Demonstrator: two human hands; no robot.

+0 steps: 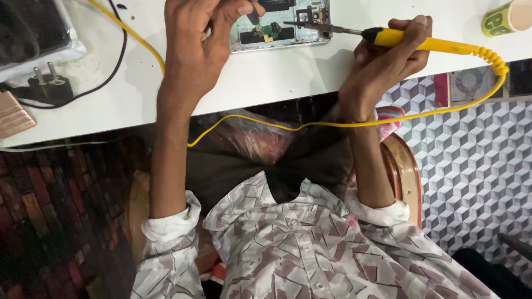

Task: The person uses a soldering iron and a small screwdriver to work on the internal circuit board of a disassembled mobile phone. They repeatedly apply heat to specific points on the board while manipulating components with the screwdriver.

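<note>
An opened phone (288, 33) lies on the white table (260, 77), its green circuit part exposed. My left hand (194, 50) rests over the phone's left end, its thumb and fingers pinching a small dark tool (253, 16) against the board. My right hand (382, 66) grips the yellow handle of a soldering iron (399, 39). The iron's metal tip (310, 25) points left and lies over the phone's right part. Its coiled yellow cord (493, 61) loops down off the table edge and across my lap.
A black plug (50, 86) and black cable (111, 66) lie at the table's left, beside a ribbed copper-coloured object (12, 115). A green-and-white cup (507, 16) stands top right. A clear plastic bag (255, 138) sits on my lap; cube-patterned floor (471, 160) lies to the right.
</note>
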